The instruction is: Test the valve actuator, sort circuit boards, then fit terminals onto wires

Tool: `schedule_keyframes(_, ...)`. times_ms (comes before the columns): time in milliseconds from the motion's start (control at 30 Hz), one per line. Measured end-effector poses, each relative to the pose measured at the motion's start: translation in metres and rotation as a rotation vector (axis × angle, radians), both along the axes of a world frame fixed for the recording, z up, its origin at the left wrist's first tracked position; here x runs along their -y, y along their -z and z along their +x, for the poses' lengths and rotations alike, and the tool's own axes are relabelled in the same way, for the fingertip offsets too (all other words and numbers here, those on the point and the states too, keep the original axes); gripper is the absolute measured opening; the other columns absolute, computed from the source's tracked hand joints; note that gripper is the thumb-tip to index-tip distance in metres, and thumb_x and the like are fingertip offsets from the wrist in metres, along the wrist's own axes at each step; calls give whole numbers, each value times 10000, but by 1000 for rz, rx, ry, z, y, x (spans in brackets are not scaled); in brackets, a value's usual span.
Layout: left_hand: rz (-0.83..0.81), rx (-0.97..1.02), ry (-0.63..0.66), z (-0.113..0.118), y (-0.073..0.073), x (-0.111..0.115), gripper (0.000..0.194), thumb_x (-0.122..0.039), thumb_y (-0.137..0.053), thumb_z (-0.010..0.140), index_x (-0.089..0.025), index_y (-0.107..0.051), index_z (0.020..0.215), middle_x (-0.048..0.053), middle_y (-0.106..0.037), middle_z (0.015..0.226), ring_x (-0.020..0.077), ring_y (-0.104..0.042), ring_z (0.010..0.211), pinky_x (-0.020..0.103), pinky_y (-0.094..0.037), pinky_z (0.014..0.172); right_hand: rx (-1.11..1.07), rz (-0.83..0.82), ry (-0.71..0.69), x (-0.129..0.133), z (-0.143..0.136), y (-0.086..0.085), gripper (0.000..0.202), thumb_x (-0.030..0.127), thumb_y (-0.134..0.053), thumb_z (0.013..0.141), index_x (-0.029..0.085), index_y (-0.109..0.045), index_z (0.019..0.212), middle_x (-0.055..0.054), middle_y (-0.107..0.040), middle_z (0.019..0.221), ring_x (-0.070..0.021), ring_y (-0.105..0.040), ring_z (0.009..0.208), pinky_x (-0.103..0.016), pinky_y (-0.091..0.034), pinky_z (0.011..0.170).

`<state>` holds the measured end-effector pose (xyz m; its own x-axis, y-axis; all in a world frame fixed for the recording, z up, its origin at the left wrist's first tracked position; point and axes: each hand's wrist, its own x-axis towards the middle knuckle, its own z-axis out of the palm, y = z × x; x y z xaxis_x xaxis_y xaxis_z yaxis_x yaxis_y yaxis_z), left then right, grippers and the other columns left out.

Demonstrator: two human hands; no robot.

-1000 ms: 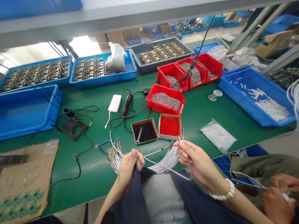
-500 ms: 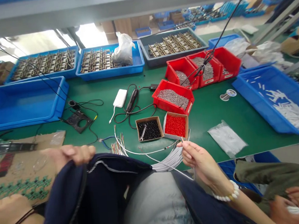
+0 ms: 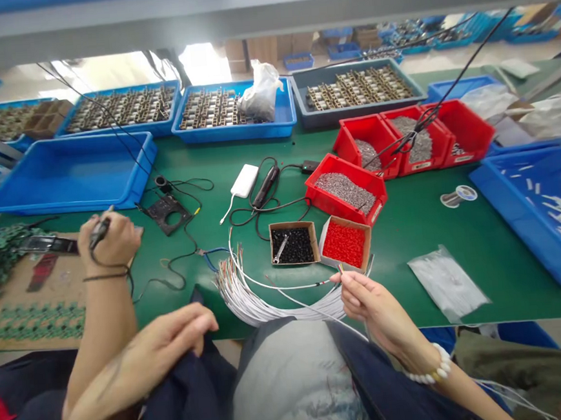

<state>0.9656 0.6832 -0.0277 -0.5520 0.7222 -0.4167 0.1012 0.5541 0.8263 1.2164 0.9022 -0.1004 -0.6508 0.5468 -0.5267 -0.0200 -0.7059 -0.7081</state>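
My right hand (image 3: 365,297), a beaded bracelet at its wrist, pinches the end of a white cable (image 3: 286,288); fine coloured wires (image 3: 341,268) poke out at the fingertips. It hovers just in front of a small box of red parts (image 3: 344,243). My left hand (image 3: 180,331) is low at the left, fingers closed over the edge of a navy jacket (image 3: 179,405); the fabric partly hides its fingertips. Between my hands, a bundle of white cables (image 3: 269,311) with stripped ends curves along the table's front edge.
A co-worker's hand (image 3: 112,239) at left grips a dark corded tool above cardboard with green circuit boards (image 3: 36,320). A box of black parts (image 3: 292,253) holds a small wrench. Red bins (image 3: 347,192), a solder spool (image 3: 459,196), a plastic bag (image 3: 446,284) and blue trays surround the work area.
My left hand has come down and right with the jacket edge, uncovering more cable bundle. My right hand keeps its pinch. The co-worker's hand has reached forward. The view has shifted left.
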Motion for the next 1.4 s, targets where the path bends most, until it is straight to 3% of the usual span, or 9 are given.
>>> schedule_keyframes(133,-383,86,274,27,61,19,260,-483,-638,772,-226,-665,751,-16,-673,545,168,-560,387,287,-450,498,-14,-7,-39,5,2,3,355,468,-751,763,156,-642,893,90,-298,534,-50,-166,455,-222,-114,435)
schedule_keyframes(200,-344,52,214,47,96,22,379,-515,-650,740,-207,-683,958,75,-751,870,265,-696,833,359,-508,794,-23,-15,-60,9,3,3,358,468,-757,757,156,-639,887,90,-305,534,-49,-167,454,-222,-118,436)
schedule_keyframes(300,-264,108,204,78,127,17,563,-572,-467,858,-189,-598,1248,140,-565,1371,276,-495,1287,424,-335,1095,-24,-25,-79,15,6,2,380,484,-759,748,150,-640,885,95,-285,525,-50,-165,450,-222,-113,436)
schedule_keyframes(600,32,453,491,106,83,-1,509,-550,-499,881,-277,-592,1300,57,-495,1450,259,-347,1399,441,-191,1177,27,-24,-19,14,18,1,379,479,-759,744,157,-640,905,98,-292,517,-45,-167,439,-227,-123,446)
schedule_keyframes(800,72,592,545,96,60,-12,325,-510,-649,800,-189,-703,802,95,-734,934,228,-664,889,374,-484,874,43,-14,66,9,21,0,429,486,-761,743,166,-653,1007,88,-355,536,-41,-167,444,-238,-115,467)
schedule_keyframes(900,-21,448,459,84,69,-20,250,-405,-676,792,-174,-611,861,20,-644,740,135,-579,636,236,-434,563,50,-11,112,6,24,0,408,472,-773,735,162,-666,979,85,-348,535,-48,-165,456,-239,-122,471)
schedule_keyframes(1100,-50,-111,321,31,98,-49,122,-297,-447,914,-195,-515,919,-39,-497,680,112,-455,568,246,-397,560,63,-29,198,7,36,-1,408,465,-797,712,153,-677,945,88,-335,516,-50,-182,462,-228,-133,463)
schedule_keyframes(1200,-25,-284,529,35,122,-72,130,-274,-498,921,-172,-577,927,-3,-567,779,136,-540,678,306,-473,673,75,-47,220,13,39,3,422,474,-793,713,144,-673,948,92,-336,506,-45,-189,450,-219,-135,453)
schedule_keyframes(1400,-4,-407,1190,111,185,-109,175,-301,-585,905,-148,-634,974,47,-659,993,182,-634,894,390,-535,801,78,-55,273,24,40,9,403,474,-777,732,146,-657,933,95,-354,513,-32,-193,437,-206,-154,446)
